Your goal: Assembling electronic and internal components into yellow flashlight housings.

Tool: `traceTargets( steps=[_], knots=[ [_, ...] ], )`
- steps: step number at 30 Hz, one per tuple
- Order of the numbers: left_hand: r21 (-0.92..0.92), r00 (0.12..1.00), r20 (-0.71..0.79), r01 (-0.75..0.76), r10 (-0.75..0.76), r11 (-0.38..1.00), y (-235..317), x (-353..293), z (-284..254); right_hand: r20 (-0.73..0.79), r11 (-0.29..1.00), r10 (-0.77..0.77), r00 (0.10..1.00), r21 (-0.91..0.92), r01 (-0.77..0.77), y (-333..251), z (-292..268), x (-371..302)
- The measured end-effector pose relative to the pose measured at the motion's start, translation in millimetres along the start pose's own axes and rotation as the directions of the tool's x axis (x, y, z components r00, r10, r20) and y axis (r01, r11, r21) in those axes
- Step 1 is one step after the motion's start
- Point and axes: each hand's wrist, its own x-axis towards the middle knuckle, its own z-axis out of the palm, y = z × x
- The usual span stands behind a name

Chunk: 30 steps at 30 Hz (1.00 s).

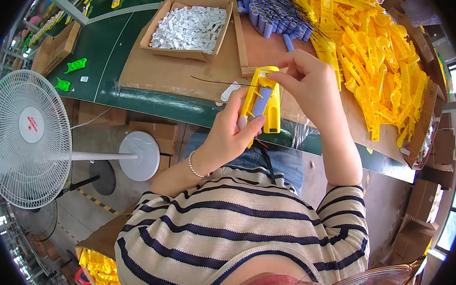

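My left hand (227,133) grips a yellow plastic housing (274,110) above the table's near edge, its thumb pressing by the lower end of a blue-purple cylindrical battery cell (261,101). The cell lies lengthwise inside the housing. At the upper end, the fingers of my right hand (311,78) are pinched together beside a small white piece (263,74). What those fingertips hold, if anything, is hidden. A thin dark wire (211,81) sticks out leftward from the housing. A flat white piece (230,91) rests on the cardboard just left of the housing.
A cardboard tray (146,39) of small white parts stands back left. Blue-purple cells (269,19) with dark wires lie behind my hands, and a heap of yellow parts (381,63) fills the right. Green pieces (76,65) lie left; a white fan (30,130) stands beside the table.
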Motion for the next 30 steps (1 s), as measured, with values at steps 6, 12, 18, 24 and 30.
traceTargets(
  steps=[6,12,18,24,30],
  knots=[
    [-0.252,0.940,0.292,0.254,-0.177,0.934,8,0,-2,0.254,0.929,-0.363,0.897,0.179,0.325,21,-8,14],
    [-0.734,0.798,0.598,0.580,-0.068,0.353,7,12,-56,0.502,0.881,-0.035,0.864,0.424,-0.210,42,-16,13],
    [-0.902,0.959,0.283,0.272,-0.018,0.336,10,27,-40,0.361,0.629,0.174,0.916,0.675,-0.386,40,18,-15],
    [-0.495,0.998,-0.067,-0.017,-0.019,0.869,-8,50,-23,0.164,0.591,0.260,0.952,0.752,-0.291,18,69,-19],
    [-0.528,0.980,-0.181,-0.028,-0.080,0.849,4,99,-84,0.002,0.872,0.072,0.997,0.485,-0.064,11,50,29]
  ],
)
